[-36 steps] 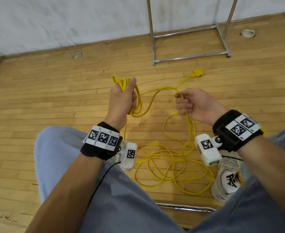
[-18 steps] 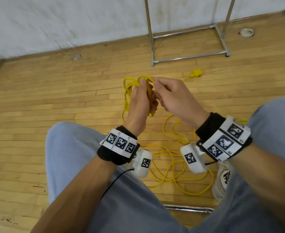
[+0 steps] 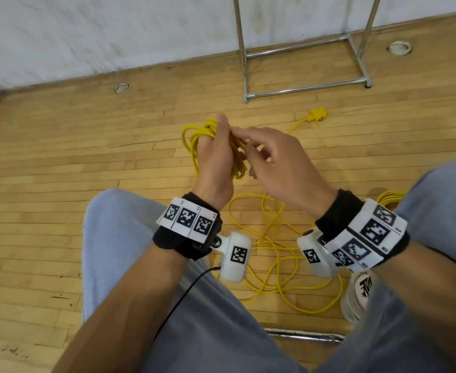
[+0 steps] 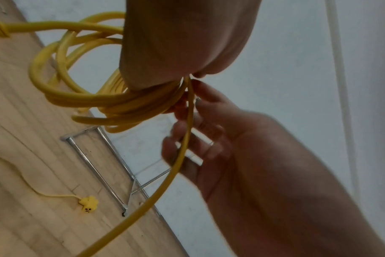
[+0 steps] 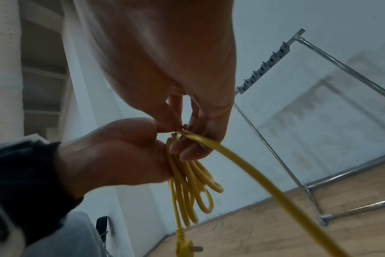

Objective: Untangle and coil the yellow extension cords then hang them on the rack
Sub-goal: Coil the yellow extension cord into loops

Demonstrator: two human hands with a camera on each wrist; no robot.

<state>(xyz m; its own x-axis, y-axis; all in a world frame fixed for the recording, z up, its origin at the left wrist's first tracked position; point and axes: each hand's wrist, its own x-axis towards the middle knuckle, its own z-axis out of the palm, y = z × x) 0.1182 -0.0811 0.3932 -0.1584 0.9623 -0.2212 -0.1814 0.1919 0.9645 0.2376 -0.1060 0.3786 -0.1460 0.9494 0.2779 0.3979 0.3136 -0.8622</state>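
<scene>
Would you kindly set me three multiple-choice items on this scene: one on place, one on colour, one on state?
1. Where does the socket end lie? A on the floor by the rack; B in a box; C on a table.
2. What colour is the extension cord? A orange; B yellow; C black.
3. How is the coil? A hung up; B boxed; C gripped by the left hand.
A: it lies beside the rack's foot. B: plainly yellow. C: fingers curl round it.

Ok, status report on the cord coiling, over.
Left hand grips the coil. Right hand pinches the next strand at it. Loose cord heaped on the floor. Nothing blocking the rack.
</scene>
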